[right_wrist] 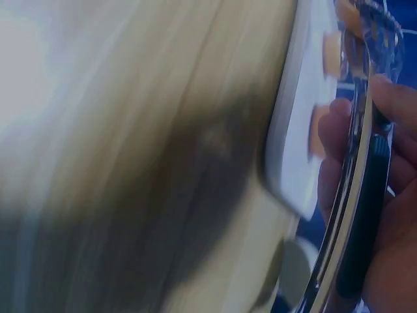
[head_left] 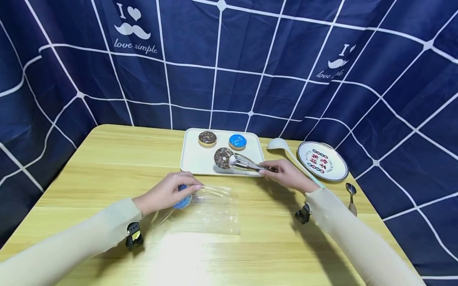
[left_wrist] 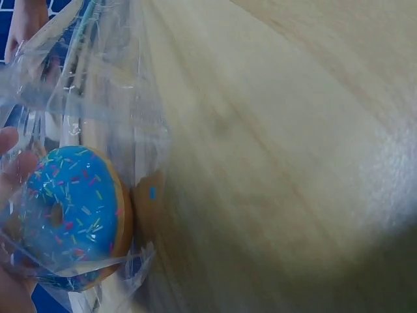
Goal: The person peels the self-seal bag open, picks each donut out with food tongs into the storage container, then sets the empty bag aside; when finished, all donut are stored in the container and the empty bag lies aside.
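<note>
My right hand (head_left: 286, 174) grips metal tongs (head_left: 247, 162), whose ends pinch a chocolate sprinkled donut (head_left: 222, 158) above the front of a white tray (head_left: 189, 163). In the right wrist view the tongs (right_wrist: 355, 176) run between thumb and fingers. My left hand (head_left: 168, 194) pinches the edge of a clear plastic bag (head_left: 218, 214) that lies toward the right. A blue sprinkled donut (left_wrist: 75, 208) sits inside the bag, partly behind the left fingers in the head view. On the tray rest another chocolate donut (head_left: 207, 138) and another blue donut (head_left: 237, 141).
Right of the tray lies a pale ladle (head_left: 279, 144), its handle partly behind my right hand. Beyond it are a white patterned plate (head_left: 307, 153) and a spoon (head_left: 351, 190). A dark blue curtain (head_left: 193, 87) borders the wooden table (head_left: 118, 159).
</note>
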`<state>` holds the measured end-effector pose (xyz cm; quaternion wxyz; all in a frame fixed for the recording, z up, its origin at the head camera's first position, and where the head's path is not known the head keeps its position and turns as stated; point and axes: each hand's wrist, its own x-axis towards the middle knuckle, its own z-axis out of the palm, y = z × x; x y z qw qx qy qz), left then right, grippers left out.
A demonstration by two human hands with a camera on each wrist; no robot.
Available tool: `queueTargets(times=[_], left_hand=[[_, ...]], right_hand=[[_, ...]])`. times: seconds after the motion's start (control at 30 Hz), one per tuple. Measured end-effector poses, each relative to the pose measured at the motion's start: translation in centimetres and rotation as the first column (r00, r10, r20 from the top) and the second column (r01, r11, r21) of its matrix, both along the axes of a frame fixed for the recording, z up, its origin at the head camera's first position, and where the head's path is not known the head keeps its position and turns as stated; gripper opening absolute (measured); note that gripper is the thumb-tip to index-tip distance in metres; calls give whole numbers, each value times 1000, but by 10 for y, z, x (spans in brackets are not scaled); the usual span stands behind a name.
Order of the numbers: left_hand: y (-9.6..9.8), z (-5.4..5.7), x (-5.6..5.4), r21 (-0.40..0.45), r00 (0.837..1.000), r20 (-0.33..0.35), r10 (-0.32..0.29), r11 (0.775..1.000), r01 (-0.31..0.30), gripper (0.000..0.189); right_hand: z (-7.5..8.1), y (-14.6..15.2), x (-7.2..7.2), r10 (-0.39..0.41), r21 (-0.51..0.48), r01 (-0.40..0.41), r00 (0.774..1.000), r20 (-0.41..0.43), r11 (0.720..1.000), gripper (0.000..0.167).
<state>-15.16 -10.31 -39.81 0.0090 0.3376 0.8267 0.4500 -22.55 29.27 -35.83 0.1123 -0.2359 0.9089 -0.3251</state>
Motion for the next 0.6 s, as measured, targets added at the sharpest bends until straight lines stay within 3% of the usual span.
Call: queueTargets(times=[0.33, 0.6], left_hand=[[-4, 3, -1, 24, 1000, 10, -1, 1000, 1, 20], [-4, 3, -1, 38, 1000, 10, 1, 999, -1, 19]], right_hand=[[-10, -52, -11, 28, -19, -27, 995, 94, 999, 28], [-11, -69, -13, 36, -29, -31, 982, 188, 999, 32]])
